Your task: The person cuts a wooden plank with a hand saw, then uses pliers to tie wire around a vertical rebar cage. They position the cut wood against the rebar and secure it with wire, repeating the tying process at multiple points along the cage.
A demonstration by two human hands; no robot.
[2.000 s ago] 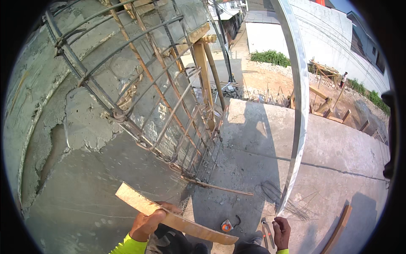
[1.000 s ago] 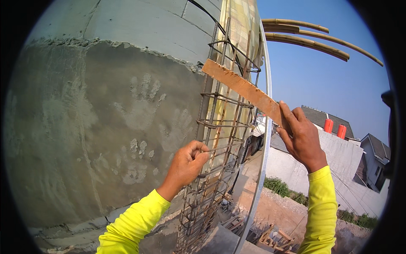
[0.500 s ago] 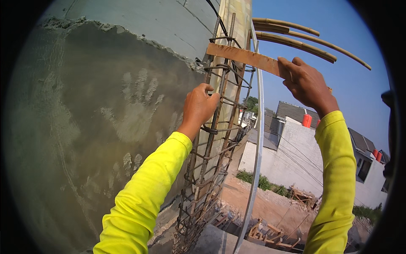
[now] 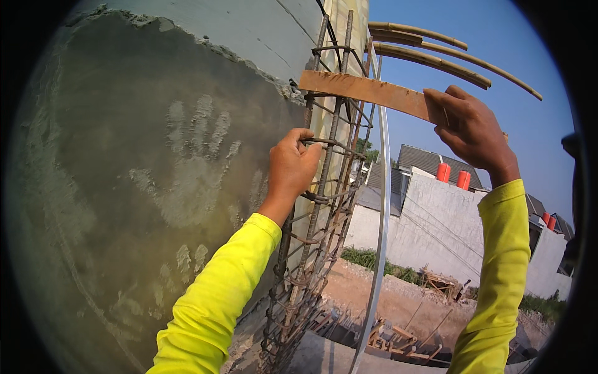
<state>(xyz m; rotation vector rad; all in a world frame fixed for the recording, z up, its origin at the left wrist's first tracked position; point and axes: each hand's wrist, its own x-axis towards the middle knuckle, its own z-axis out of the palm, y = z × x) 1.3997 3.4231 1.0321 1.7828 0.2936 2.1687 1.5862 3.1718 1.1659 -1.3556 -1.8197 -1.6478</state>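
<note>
My right hand [image 4: 472, 128] is raised and closed around the right end of a flat, thin wooden strip [image 4: 370, 91]. The strip slants slightly down to the right, and its left end lies across the upper part of a rusty rebar cage [image 4: 320, 199], near the wall. Lower and to the left, my left hand [image 4: 290, 168] has its fingers curled around a bar of the cage; the fingertips are partly hidden. Beside it spreads a grey plastered wall [image 4: 93, 143] with a pale handprint [image 4: 190, 190] on its surface.
A long metal straightedge [image 4: 379, 249] runs down right of the cage. Bamboo poles [image 4: 436, 60] jut out at the upper right. Far below are loose timber [image 4: 398, 343] and bare earth [image 4: 380, 290]; beyond stand a white wall [image 4: 430, 215] and red tanks [image 4: 443, 172].
My right hand and the strip's right end have shifted slightly right and down. The strip's left end also sits a little lower. My left hand keeps its grip on the cage.
</note>
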